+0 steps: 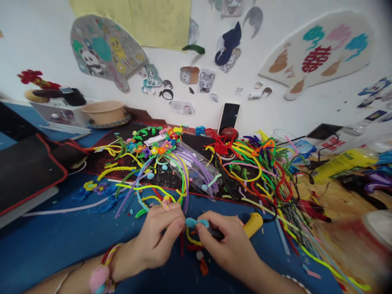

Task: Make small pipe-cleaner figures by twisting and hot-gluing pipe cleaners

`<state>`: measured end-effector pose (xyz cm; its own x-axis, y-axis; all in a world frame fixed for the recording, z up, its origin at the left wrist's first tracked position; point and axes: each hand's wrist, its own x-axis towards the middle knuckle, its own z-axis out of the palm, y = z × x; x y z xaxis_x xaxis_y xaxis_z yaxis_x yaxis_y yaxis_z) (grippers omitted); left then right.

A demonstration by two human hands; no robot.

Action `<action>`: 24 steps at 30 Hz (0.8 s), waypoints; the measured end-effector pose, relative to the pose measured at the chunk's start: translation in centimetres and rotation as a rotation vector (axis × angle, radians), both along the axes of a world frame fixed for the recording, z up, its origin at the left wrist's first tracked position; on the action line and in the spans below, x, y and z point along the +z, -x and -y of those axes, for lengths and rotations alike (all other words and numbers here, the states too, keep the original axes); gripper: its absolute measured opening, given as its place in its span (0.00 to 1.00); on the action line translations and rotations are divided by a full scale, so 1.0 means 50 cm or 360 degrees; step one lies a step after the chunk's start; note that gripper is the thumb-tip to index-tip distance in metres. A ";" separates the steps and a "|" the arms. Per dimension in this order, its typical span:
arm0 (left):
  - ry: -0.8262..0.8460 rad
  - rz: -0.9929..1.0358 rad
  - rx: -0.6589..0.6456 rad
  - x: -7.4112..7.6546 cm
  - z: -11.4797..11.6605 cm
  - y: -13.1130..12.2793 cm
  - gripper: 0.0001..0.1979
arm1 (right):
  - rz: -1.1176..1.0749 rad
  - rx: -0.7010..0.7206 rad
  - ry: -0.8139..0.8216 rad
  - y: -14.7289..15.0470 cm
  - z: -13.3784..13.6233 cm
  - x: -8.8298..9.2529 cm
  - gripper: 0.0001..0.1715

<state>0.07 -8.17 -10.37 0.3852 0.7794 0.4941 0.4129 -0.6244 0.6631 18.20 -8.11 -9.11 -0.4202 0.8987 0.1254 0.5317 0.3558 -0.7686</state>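
Both hands work at the near edge of the table [45, 241], about centre. Left hand [156, 241] and right hand [228, 243] each pinch one end of a short light-blue pipe cleaner [196, 222]. Thumb and forefinger are clamped on it, other fingers curled in. The piece spans the gap between the hands, just above the blue cloth.

A yellow loop [190, 239] lies under it, with red scraps [203, 267] closer to the edge. A yellow-handled tool [253, 223] is just beside the right hand, partly hidden by it.

The flower bunch [159, 148] is mid-table behind the left hand, with a clear bag [196, 169] of purple stems next to it. A loose multicolour pile [263, 167] lies toward the right side. A phone [229, 116] leans on the wall at the far edge, and a bowl [104, 111] is near the far left corner. The left wrist wears a bracelet [102, 273] with a pink pompom.
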 end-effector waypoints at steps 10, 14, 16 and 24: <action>-0.0132 -0.0284 0.0038 -0.006 -0.004 -0.014 0.12 | -0.0024 -0.0009 -0.0027 0.003 0.002 -0.005 0.11; -0.0397 -0.0433 0.0149 -0.015 -0.007 -0.010 0.11 | -0.0067 0.0000 0.0073 0.003 -0.002 -0.005 0.12; -0.0321 -0.0388 0.0094 -0.017 -0.009 -0.006 0.13 | -0.0142 0.0012 0.0254 0.003 -0.005 -0.002 0.13; 0.0115 -0.0035 -0.0004 -0.023 -0.009 -0.002 0.27 | -0.0473 0.0050 0.0698 0.000 -0.015 0.003 0.17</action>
<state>0.17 -7.74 -11.54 0.3975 0.8118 0.4277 0.4264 -0.5762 0.6973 18.18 -7.34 -8.94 -0.4514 0.8810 -0.1419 0.2627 -0.0207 -0.9647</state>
